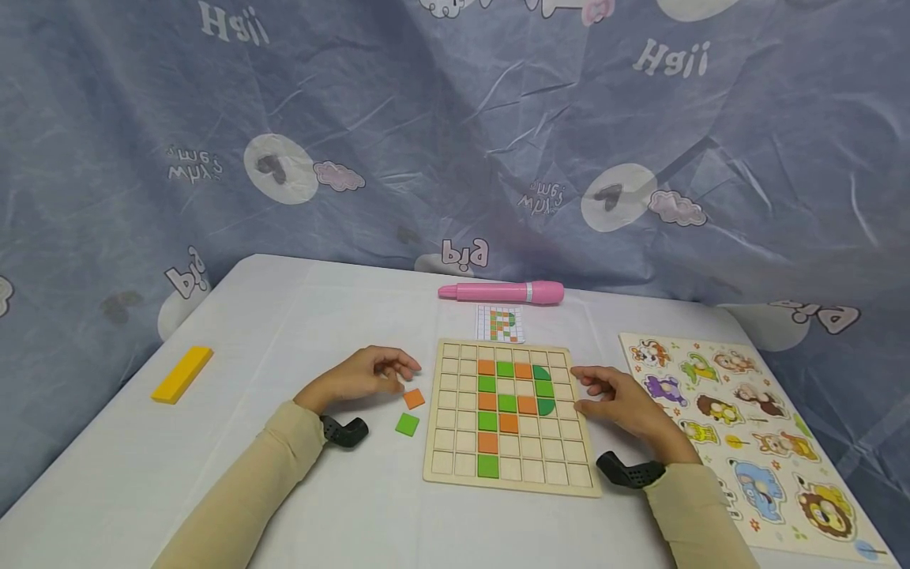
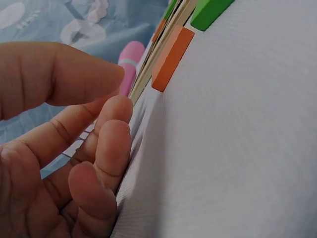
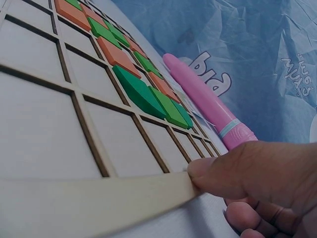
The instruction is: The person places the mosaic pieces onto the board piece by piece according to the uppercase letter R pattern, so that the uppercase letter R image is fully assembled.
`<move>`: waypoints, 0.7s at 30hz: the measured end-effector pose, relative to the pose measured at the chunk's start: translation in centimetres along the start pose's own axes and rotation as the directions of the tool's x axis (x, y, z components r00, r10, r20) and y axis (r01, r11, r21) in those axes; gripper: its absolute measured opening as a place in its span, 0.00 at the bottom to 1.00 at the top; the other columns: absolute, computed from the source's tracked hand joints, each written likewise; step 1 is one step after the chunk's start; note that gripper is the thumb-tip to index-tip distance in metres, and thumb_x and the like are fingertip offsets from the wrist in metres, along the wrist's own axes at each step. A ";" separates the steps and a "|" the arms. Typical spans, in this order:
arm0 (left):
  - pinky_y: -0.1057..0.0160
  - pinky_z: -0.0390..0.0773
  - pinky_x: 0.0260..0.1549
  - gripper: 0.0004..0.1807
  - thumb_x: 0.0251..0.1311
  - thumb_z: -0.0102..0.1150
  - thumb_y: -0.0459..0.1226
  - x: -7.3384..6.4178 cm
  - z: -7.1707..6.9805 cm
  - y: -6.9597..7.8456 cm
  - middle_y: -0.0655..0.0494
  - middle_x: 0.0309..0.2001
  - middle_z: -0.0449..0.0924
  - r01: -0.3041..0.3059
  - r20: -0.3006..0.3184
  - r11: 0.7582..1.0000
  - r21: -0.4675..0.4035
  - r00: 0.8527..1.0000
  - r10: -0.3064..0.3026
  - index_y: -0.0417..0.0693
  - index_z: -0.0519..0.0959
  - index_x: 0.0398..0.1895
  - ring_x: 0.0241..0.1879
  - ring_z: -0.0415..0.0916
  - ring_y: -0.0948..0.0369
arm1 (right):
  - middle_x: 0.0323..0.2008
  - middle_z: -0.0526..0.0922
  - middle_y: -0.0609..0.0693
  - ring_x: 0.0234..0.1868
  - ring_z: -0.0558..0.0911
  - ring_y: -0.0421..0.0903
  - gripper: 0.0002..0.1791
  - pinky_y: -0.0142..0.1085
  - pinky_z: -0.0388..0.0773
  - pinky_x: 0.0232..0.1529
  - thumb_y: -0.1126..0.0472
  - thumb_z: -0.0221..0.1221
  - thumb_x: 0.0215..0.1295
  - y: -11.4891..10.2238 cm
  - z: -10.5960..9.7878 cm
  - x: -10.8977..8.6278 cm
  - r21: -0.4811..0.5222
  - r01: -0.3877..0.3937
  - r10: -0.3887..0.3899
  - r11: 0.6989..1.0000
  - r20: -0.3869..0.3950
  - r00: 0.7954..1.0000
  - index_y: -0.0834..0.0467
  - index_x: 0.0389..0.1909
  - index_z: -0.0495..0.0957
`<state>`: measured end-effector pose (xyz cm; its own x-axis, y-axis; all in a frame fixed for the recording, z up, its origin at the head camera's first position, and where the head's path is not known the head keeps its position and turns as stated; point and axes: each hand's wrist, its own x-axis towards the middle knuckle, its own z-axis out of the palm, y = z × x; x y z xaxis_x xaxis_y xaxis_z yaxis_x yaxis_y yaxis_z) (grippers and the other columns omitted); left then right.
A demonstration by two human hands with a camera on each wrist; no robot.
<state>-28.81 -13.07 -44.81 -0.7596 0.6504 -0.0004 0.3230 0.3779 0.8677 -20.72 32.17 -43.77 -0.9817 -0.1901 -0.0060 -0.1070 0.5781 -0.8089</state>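
Note:
My left hand (image 1: 366, 373) hovers over the table left of the wooden grid board (image 1: 444, 466), fingers loosely bent and nothing between them. Just by its fingertips an orange square tile (image 1: 414, 398) lies on the cloth, with a green square tile (image 1: 407, 424) nearer the front. On the board, orange and green tiles and two rounded dark green pieces (image 3: 138, 91) form a letter P. My right hand (image 1: 618, 399) is at the board's right edge, where the thumb tip touches the rim in the right wrist view.
A small pattern card (image 1: 501, 324) showing the same P lies behind the board, and a pink pen-shaped tool (image 1: 501, 292) behind that. An animal puzzle board (image 1: 768, 450) occupies the right side. At far left lies a yellow block (image 1: 182, 374).

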 end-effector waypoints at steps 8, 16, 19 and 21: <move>0.65 0.73 0.42 0.23 0.59 0.65 0.25 -0.3 0.0 -0.1 0.54 0.43 0.80 -0.017 0.019 0.997 0.077 1.000 0.016 0.41 0.86 0.59 0.37 0.74 0.59 | 0.53 0.80 0.62 0.46 0.73 0.47 0.32 0.31 0.73 0.43 0.70 0.71 0.65 0.0 0.0 0.0 -0.014 0.001 -0.001 1.000 0.000 1.000 0.75 0.68 0.74; 0.67 0.71 0.41 0.20 0.59 0.68 0.26 -0.4 0.2 0.3 0.57 0.40 0.77 -0.007 0.048 0.993 0.119 0.999 0.001 0.44 0.89 0.55 0.36 0.69 0.61 | 0.53 0.80 0.62 0.47 0.73 0.47 0.33 0.31 0.73 0.43 0.71 0.71 0.65 0.0 0.0 0.0 -0.009 0.002 -0.002 1.000 0.005 1.000 0.76 0.68 0.74; 0.67 0.70 0.41 0.18 0.59 0.68 0.26 -0.4 0.2 0.4 0.58 0.39 0.76 -0.020 0.051 0.990 0.141 0.999 0.013 0.45 0.91 0.53 0.36 0.70 0.63 | 0.53 0.80 0.62 0.46 0.73 0.47 0.32 0.32 0.73 0.43 0.71 0.71 0.65 0.0 0.0 0.0 -0.007 0.000 0.000 1.000 0.005 1.000 0.76 0.68 0.74; 0.67 0.70 0.40 0.17 0.58 0.68 0.27 -0.4 0.2 0.5 0.59 0.38 0.76 -0.026 0.052 0.988 0.153 0.998 0.019 0.46 0.91 0.51 0.35 0.69 0.63 | 0.53 0.80 0.62 0.46 0.73 0.47 0.32 0.32 0.73 0.43 0.71 0.71 0.65 0.0 0.0 0.0 -0.006 -0.001 0.001 1.000 0.006 1.000 0.76 0.69 0.74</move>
<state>-28.20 -13.02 -44.51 -0.7233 0.6904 -0.0098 0.4258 0.4572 0.7808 -20.71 32.18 -43.75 -0.9809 -0.1945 -0.0102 -0.1073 0.5834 -0.8051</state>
